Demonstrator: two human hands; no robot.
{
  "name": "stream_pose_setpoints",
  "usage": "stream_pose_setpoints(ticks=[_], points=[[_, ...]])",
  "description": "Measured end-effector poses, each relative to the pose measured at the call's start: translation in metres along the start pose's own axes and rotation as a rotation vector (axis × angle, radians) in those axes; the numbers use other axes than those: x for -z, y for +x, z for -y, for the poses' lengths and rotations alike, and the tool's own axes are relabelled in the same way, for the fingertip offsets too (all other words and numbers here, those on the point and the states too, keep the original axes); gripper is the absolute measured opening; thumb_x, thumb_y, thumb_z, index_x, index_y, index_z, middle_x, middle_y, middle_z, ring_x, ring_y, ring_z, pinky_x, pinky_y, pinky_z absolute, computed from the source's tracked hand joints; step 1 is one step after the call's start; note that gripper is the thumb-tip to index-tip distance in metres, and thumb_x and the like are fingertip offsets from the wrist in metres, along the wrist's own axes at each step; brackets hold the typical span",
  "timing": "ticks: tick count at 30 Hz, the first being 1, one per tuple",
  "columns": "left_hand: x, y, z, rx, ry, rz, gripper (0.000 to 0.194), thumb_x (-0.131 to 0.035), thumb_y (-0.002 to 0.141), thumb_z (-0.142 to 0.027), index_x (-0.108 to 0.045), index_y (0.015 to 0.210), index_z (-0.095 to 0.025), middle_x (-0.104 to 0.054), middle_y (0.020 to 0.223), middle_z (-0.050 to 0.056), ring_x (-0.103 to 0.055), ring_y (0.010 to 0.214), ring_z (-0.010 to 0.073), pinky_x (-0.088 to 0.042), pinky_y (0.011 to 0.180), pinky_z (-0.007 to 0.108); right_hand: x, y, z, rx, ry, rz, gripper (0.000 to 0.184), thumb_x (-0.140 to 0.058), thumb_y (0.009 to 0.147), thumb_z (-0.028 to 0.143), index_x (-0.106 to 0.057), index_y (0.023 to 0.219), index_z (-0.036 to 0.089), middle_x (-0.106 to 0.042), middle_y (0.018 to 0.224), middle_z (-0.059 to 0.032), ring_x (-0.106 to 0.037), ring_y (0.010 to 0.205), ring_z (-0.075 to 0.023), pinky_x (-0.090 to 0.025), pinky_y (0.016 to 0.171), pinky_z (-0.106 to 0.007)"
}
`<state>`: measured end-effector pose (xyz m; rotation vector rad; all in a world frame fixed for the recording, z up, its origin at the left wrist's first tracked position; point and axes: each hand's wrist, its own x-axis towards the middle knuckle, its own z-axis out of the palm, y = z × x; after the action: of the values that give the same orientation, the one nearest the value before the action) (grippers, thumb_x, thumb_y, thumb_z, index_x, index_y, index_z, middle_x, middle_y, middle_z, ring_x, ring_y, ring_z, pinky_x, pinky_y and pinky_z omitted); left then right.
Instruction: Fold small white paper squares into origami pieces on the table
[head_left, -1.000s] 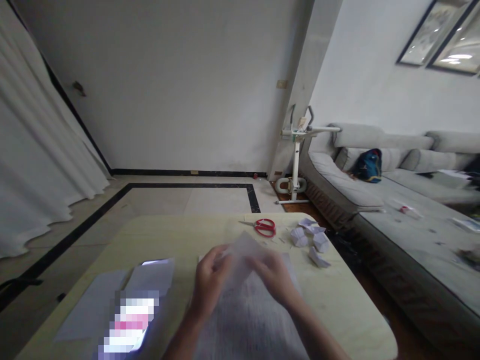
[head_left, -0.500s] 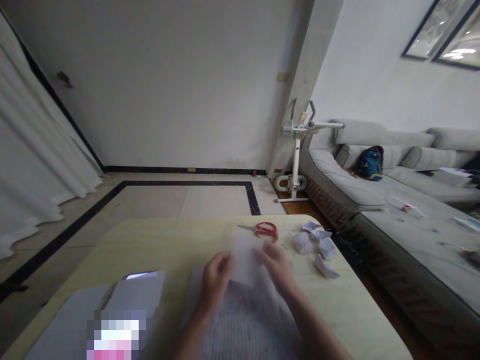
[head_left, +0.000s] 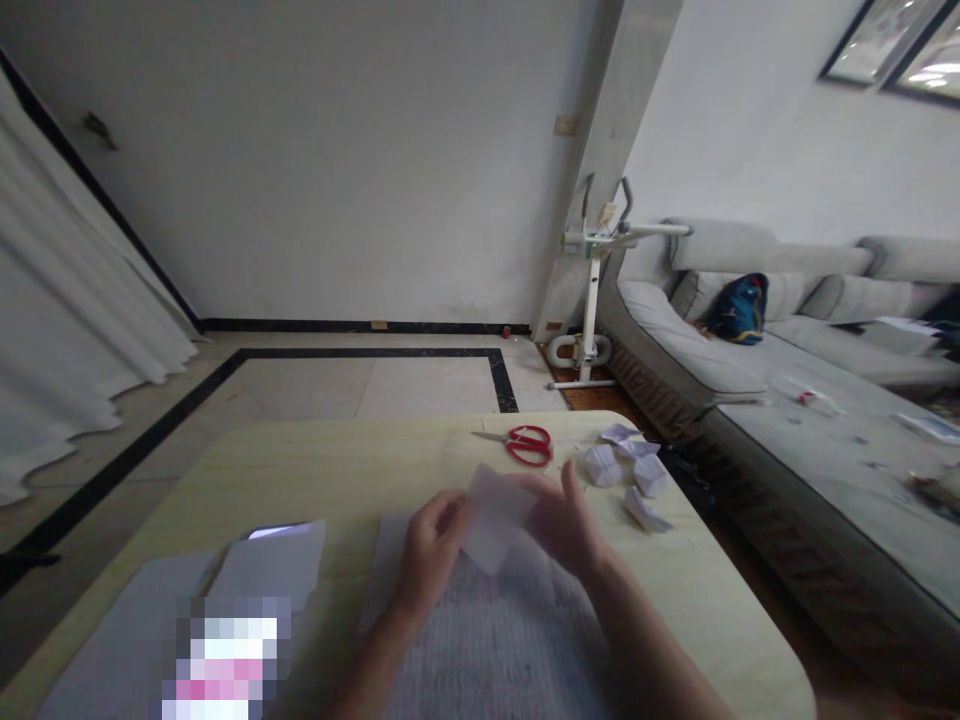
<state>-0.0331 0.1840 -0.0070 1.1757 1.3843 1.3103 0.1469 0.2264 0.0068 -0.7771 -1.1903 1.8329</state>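
A small white sheet of paper (head_left: 491,520) is held up over a larger printed sheet (head_left: 495,640) on the table. My left hand (head_left: 439,540) pinches the small sheet's left edge between thumb and fingers. At its right side is my right hand (head_left: 562,515), thumb raised away, its fingers stretched along or behind the paper. Just beyond the hands lie red-handled scissors (head_left: 529,446), blades pointing left. Several folded white paper pieces (head_left: 604,466) rest to the right of my right hand.
The pale wooden table (head_left: 300,470) carries white sheets (head_left: 127,620) and a phone (head_left: 281,530) at its left; one patch there is pixelated. A grey sofa (head_left: 810,480) with a blue bag (head_left: 741,310) stands to the right, and a white exercise machine (head_left: 592,300) behind.
The small sheet has turned to a tilted, diamond-like position. My right hand's thumb has lifted off it and the fingers have opened, while my left hand keeps its pinch. The view has dipped slightly.
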Motion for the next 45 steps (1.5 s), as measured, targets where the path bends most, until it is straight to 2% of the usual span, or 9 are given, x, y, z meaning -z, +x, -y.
stream_pose_setpoints(ticks=[6, 10, 13, 20, 25, 27, 30, 36, 45], points=[[0.0, 0.001, 0.002, -0.038, 0.011, -0.04, 0.025, -0.058, 0.084, -0.038, -0.067, 0.076, -0.016, -0.067, 0.069, 0.001, -0.06, 0.068, 0.017, -0.046, 0.062, 0.022, -0.009, -0.002, 0.004, -0.079, 0.042, 0.093, 0.074, -0.033, 0.084, 0.077, -0.073, 0.097, 0.017, -0.072, 0.102, -0.014, -0.063, 0.101, -0.0294, -0.045, 0.09, -0.042], [0.002, 0.001, 0.005, -0.065, 0.014, -0.006, 0.025, -0.06, 0.085, -0.039, -0.07, 0.082, -0.016, -0.072, 0.077, 0.003, -0.064, 0.075, 0.019, -0.049, 0.069, 0.024, -0.013, -0.005, 0.004, -0.027, -0.008, 0.132, 0.042, -0.059, 0.084, 0.056, -0.074, 0.097, 0.019, -0.071, 0.105, -0.0107, -0.063, 0.1, -0.0265, -0.046, 0.088, -0.038], [0.002, 0.0, 0.005, -0.074, 0.017, 0.04, 0.024, -0.062, 0.084, -0.038, -0.073, 0.088, -0.017, -0.074, 0.083, 0.004, -0.067, 0.081, 0.0209, -0.05, 0.074, 0.026, -0.012, -0.004, -0.001, 0.04, -0.084, 0.042, 0.025, -0.07, 0.081, 0.039, -0.071, 0.097, 0.019, -0.069, 0.102, -0.0067, -0.063, 0.091, -0.0211, -0.046, 0.082, -0.033], [-0.001, 0.001, 0.012, -0.038, -0.055, 0.013, 0.02, -0.062, 0.076, -0.022, -0.073, 0.093, -0.017, -0.075, 0.092, 0.006, -0.068, 0.088, 0.0225, -0.05, 0.077, 0.028, -0.011, 0.001, -0.012, 0.065, -0.341, -0.037, 0.035, -0.076, 0.076, 0.034, -0.065, 0.106, 0.021, -0.064, 0.085, -0.0011, -0.058, 0.073, -0.0152, -0.044, 0.063, -0.026], [0.003, 0.003, 0.003, 0.038, -0.074, -0.026, 0.033, -0.054, 0.088, -0.042, -0.071, 0.093, -0.014, -0.074, 0.09, 0.008, -0.067, 0.085, 0.0232, -0.05, 0.075, 0.029, -0.014, 0.001, -0.011, 0.072, -0.493, -0.091, 0.029, -0.074, 0.076, 0.032, -0.072, 0.101, 0.019, -0.065, 0.081, -0.002, -0.059, 0.072, -0.016, -0.044, 0.063, -0.027], [0.004, 0.002, 0.0, 0.036, -0.095, 0.031, 0.041, -0.051, 0.089, -0.049, -0.07, 0.099, -0.013, -0.074, 0.091, 0.009, -0.067, 0.084, 0.0229, -0.049, 0.075, 0.029, -0.014, 0.003, -0.012, 0.088, -0.477, -0.174, 0.031, -0.074, 0.074, 0.033, -0.071, 0.102, 0.019, -0.066, 0.079, -0.0014, -0.06, 0.071, -0.0162, -0.045, 0.063, -0.027], [0.002, -0.001, -0.001, 0.045, -0.081, 0.129, 0.041, -0.062, 0.082, -0.049, -0.07, 0.099, -0.013, -0.072, 0.082, 0.006, -0.064, 0.072, 0.0201, -0.048, 0.063, 0.025, -0.014, 0.006, -0.014, 0.104, -0.433, -0.259, 0.025, -0.075, 0.072, 0.036, -0.071, 0.088, 0.017, -0.067, 0.076, -0.0014, -0.06, 0.069, -0.0166, -0.047, 0.063, -0.027], [-0.001, -0.003, -0.001, 0.002, 0.023, 0.031, 0.03, -0.065, 0.081, -0.042, -0.073, 0.083, -0.013, -0.062, 0.062, -0.001, -0.054, 0.058, 0.0143, -0.039, 0.052, 0.021, -0.018, 0.004, -0.009, 0.116, -0.469, -0.262, 0.029, -0.07, 0.077, 0.045, -0.069, 0.076, 0.016, -0.063, 0.066, -0.001, -0.056, 0.061, -0.0149, -0.044, 0.057, -0.026], [0.0, -0.003, -0.003, 0.03, -0.027, 0.019, 0.026, -0.068, 0.078, -0.039, -0.07, 0.076, -0.013, -0.063, 0.064, 0.0, -0.055, 0.06, 0.0146, -0.041, 0.054, 0.021, -0.017, 0.005, -0.015, 0.091, -0.418, -0.26, 0.032, -0.068, 0.079, 0.048, -0.069, 0.073, 0.016, -0.062, 0.063, -0.0006, -0.054, 0.058, -0.0144, -0.041, 0.054, -0.025]])
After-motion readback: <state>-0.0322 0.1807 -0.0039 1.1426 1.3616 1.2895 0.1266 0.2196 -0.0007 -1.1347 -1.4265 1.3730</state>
